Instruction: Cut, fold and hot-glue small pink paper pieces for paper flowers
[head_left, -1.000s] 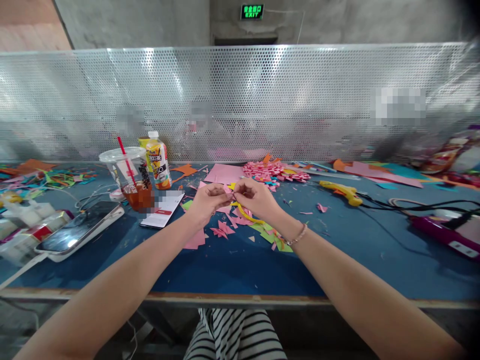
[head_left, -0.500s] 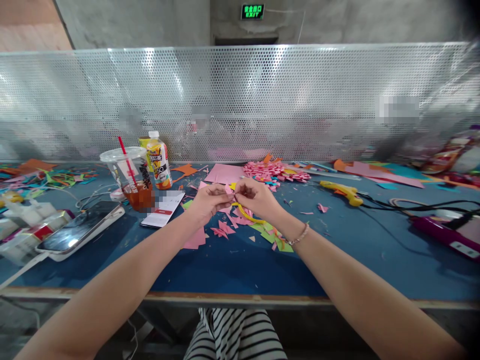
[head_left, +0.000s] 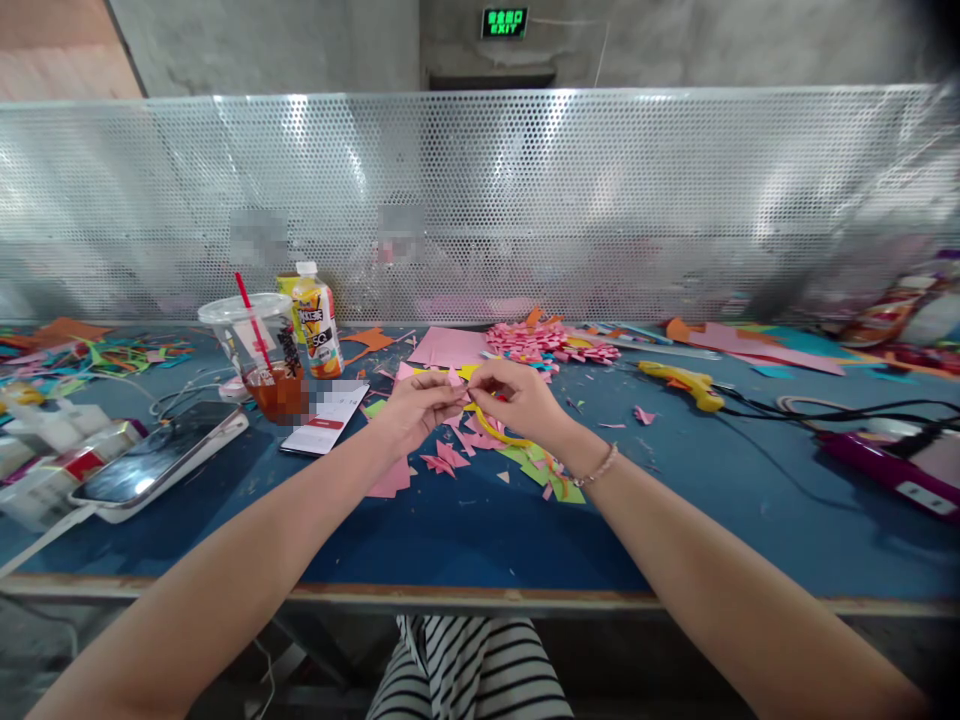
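left of hands [head_left: 411, 410]: cup [head_left: 262, 345], bottle [head_left: 318, 330]; right: yellow tool [head_left: 682, 384].

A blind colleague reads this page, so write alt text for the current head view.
A person's left hand and right hand hold a small pink paper piece above a blue table strewn with paper scraps. Left, a clear cup and bottle; right, a yellow corded tool.

Wall sign [head_left: 505, 22]: "EXIT" in green capitals beneath the green Chinese characters "安全出口". Bottle [head_left: 318, 325]: printed label, lettering too small to read surely. Phone screen [head_left: 324, 418]: text illegible.
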